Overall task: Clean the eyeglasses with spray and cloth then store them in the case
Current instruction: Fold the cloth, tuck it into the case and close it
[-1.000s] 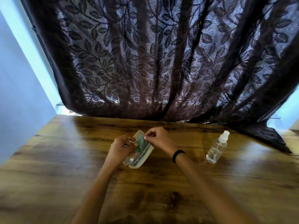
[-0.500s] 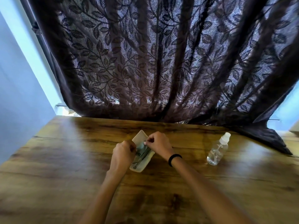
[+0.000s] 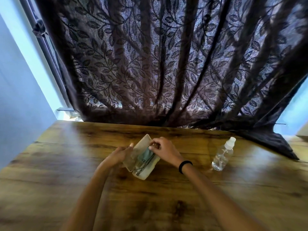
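Observation:
A cream glasses case point(image 3: 144, 172) lies open on the wooden table point(image 3: 166, 205), lid tilted up toward the left. Inside it I see the eyeglasses point(image 3: 141, 166) with a grey-green cloth point(image 3: 146, 155) on top. My left hand point(image 3: 119, 155) rests against the outside of the lid with its fingers fairly straight. My right hand point(image 3: 164, 150) hovers over the far end of the case, fingertips pinched at the cloth's top edge. A clear spray bottle point(image 3: 223, 156) with a white cap stands to the right.
A dark leaf-patterned curtain point(image 3: 166, 64) hangs behind the table; its corner point(image 3: 273, 144) drapes onto the back right of the tabletop. A pale wall point(image 3: 18, 105) borders the table's left side.
My left hand has moved from gripping over the case to lying flatter against the lid's outer side. The case lid now stands more upright. My right hand stays at the cloth.

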`<move>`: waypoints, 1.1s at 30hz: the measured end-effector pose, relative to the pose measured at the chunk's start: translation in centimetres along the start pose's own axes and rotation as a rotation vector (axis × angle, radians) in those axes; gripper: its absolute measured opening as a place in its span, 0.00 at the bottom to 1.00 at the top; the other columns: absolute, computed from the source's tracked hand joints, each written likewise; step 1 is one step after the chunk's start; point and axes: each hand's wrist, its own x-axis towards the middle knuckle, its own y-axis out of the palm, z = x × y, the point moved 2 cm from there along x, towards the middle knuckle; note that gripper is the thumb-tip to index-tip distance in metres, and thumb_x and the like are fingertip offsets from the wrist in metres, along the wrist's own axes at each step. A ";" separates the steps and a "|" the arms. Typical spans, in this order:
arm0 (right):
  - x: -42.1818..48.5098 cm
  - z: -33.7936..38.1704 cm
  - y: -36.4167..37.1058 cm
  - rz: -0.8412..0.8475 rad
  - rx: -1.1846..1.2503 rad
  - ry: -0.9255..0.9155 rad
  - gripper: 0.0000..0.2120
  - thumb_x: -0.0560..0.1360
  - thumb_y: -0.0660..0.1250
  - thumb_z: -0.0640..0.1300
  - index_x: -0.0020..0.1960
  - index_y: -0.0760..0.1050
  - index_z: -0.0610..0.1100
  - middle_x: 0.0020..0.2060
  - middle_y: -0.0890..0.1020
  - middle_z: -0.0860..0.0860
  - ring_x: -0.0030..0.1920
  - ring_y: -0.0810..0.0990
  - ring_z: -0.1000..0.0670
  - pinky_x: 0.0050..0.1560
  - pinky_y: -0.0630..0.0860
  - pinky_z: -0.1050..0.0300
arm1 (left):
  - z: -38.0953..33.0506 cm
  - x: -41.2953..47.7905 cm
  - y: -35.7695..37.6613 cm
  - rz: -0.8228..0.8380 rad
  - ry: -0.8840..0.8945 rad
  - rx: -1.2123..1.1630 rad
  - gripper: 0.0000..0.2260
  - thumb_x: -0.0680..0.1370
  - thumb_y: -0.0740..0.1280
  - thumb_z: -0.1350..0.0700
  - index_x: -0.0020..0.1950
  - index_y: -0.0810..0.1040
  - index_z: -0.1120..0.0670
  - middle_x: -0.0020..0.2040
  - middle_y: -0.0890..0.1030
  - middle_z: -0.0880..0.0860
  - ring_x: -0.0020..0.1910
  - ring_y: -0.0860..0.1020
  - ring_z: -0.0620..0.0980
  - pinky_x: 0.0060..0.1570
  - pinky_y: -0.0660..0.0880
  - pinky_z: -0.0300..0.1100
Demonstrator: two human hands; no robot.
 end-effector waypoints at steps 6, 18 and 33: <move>0.1 0.5 0.6 0.099 -0.091 -0.028 0.16 0.75 0.63 0.54 0.58 0.76 0.47 0.49 0.72 0.47 0.51 0.74 0.48 0.43 0.70 0.59 | -1.0 -1.2 0.7 0.223 -0.078 -0.210 0.15 0.77 0.61 0.49 0.57 0.74 0.59 0.44 0.85 0.57 0.42 0.83 0.53 0.37 0.80 0.45; 0.2 0.1 0.0 0.190 -0.131 -0.041 0.11 0.72 0.68 0.52 0.52 0.79 0.49 0.45 0.67 0.50 0.47 0.67 0.52 0.44 0.65 0.58 | -0.9 -1.5 2.6 0.197 -0.040 -0.350 0.24 0.70 0.68 0.53 0.63 0.70 0.60 0.56 0.78 0.62 0.49 0.80 0.56 0.40 0.80 0.46; -0.4 0.9 0.2 0.092 -0.243 -0.036 0.16 0.71 0.70 0.48 0.56 0.74 0.45 0.58 0.75 0.46 0.60 0.69 0.45 0.55 0.71 0.49 | -0.3 -1.5 3.5 0.092 0.012 -0.293 0.17 0.73 0.68 0.52 0.59 0.71 0.56 0.54 0.79 0.60 0.45 0.82 0.54 0.39 0.79 0.45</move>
